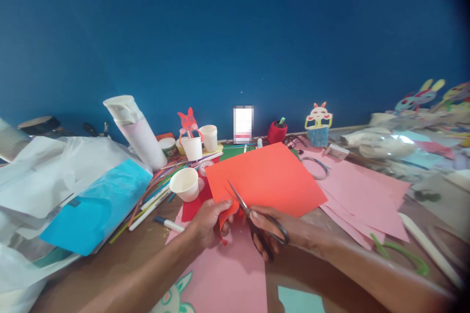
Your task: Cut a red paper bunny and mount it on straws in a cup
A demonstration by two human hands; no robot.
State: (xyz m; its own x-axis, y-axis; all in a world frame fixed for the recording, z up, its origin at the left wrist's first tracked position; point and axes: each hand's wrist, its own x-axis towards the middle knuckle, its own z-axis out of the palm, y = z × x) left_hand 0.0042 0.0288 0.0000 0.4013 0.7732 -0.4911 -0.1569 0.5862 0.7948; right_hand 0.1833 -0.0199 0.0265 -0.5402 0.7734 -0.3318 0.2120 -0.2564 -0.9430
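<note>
My left hand (210, 222) is closed, pinching a small curved piece of orange paper (228, 214) between thumb and fingers. My right hand (273, 230) has its fingers through the handles of dark-handled scissors (240, 196), whose blades point up and left beside the small piece. The blades look close together. Behind both hands lies a large orange sheet (268, 178). Below them is a pink sheet (231, 274) on the brown table, with a green-outlined animal face drawing (175, 298) at its lower left.
A white paper cup (184, 185) and a marker (169, 224) are left of my hands. Further back stand cups with paper animal figures, a white bottle (135, 132) and a blue cup (317, 136). Pink sheets (363, 195) lie right; plastic bags (69, 161) with blue paper lie left.
</note>
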